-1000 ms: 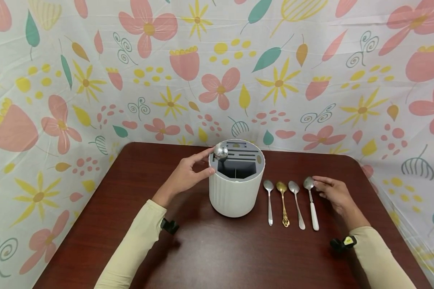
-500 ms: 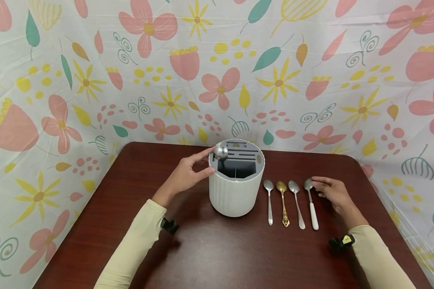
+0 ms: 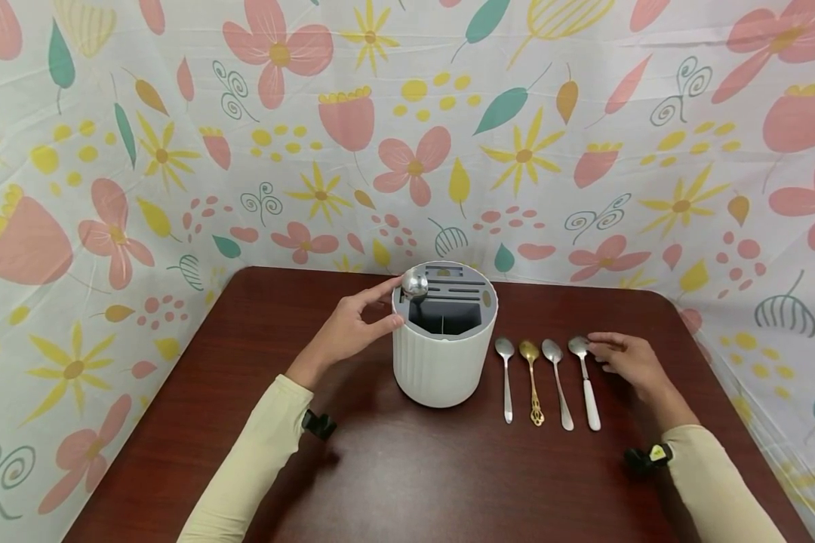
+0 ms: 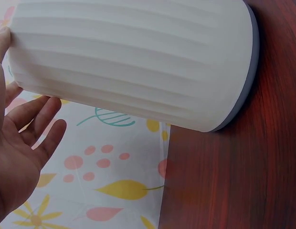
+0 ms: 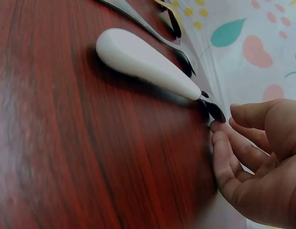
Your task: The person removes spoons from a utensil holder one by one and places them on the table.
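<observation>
In the head view a white ribbed utensil holder (image 3: 438,373) with a grey slotted top stands upright on the table. My left hand (image 3: 345,326) rests against its upper left side, thumb in front. The left wrist view shows fingertips touching the white wall near the rim. A shiny rounded metal utensil end (image 3: 415,284) sticks up from the holder's left side. My right hand (image 3: 630,363) touches the bowl of a white-handled spoon (image 3: 590,403) with its fingertips. Left of it lie a silver spoon (image 3: 561,392), a gold spoon (image 3: 533,385) and another silver spoon (image 3: 506,385).
The dark reddish-brown table (image 3: 407,475) carries the holder and the row of spoons, bowls toward the back. A floral-print cloth (image 3: 407,151) hangs behind the table and along its sides.
The white-handled spoon shifts slightly left, then back to the right, with my right hand's fingertips at its bowl. My left hand and the holder stay in place.
</observation>
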### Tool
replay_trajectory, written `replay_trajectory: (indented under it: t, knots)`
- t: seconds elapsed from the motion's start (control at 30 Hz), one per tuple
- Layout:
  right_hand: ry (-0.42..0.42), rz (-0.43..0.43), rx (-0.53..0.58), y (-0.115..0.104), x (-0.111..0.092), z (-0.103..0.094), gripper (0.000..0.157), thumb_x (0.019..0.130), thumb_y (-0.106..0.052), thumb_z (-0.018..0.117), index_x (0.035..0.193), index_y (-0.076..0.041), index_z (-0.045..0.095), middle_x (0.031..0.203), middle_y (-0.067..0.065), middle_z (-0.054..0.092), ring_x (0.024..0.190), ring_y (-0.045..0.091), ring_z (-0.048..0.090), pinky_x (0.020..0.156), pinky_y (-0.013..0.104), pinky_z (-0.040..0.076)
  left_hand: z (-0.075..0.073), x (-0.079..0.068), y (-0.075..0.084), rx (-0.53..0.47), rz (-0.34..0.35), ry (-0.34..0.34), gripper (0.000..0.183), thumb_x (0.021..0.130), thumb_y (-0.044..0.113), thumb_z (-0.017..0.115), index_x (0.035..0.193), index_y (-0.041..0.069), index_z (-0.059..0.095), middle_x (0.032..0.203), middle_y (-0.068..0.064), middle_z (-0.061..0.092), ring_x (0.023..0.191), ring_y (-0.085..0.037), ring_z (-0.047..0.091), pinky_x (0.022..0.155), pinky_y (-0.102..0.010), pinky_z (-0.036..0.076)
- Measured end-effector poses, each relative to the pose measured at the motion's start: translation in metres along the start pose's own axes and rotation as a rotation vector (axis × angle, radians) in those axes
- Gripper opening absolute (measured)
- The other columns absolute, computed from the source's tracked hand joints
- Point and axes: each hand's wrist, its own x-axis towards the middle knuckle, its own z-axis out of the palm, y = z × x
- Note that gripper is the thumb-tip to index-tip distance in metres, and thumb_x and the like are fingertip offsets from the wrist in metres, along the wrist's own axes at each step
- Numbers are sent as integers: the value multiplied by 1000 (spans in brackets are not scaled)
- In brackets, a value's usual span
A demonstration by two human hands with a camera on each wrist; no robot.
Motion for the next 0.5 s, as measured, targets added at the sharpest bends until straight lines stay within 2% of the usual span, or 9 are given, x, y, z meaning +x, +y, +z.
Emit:
replay_trajectory:
  t: [0.1,0.2,0.27,0.4,0.5]
  knots:
    - [-2,-16,-61,-1,-3,-4,53,103,-31,64,139,7,58,117,-2,69,89,-5,64,72,25,57,0,0,-1,11,5,1,60,98,38,70,152,46,44,149,20,50,124,-10,55,101,-48,47]
    - [-4,-28,-121,-2,-7,-7,53,102,-33,65,138,5,60,131,19,63,89,-7,62,72,24,57,0,0,-2,16,2,3,60,98,40,70,152,47,44,149,20,51,123,-10,55,100,-48,47]
    - [4,-33,-151,-3,-8,-9,52,101,-34,66,137,3,62,135,27,59,88,-8,61,71,23,57,0,0,-2,18,1,5,61,97,40,70,152,47,44,148,19,52,123,-10,55,100,-48,47]
    - [45,-64,-193,-8,-13,-13,49,100,-33,69,134,2,65,133,27,61,86,-9,60,69,24,56,0,0,-1,23,6,9,61,97,41,71,152,47,44,146,19,55,122,-10,56,99,-48,48]
    - [70,-90,-221,-18,-17,-17,48,99,-35,69,133,-1,67,129,18,65,86,-6,62,69,26,57,0,0,-1,17,16,10,61,97,40,71,152,47,45,143,16,57,122,-10,57,98,-51,49]
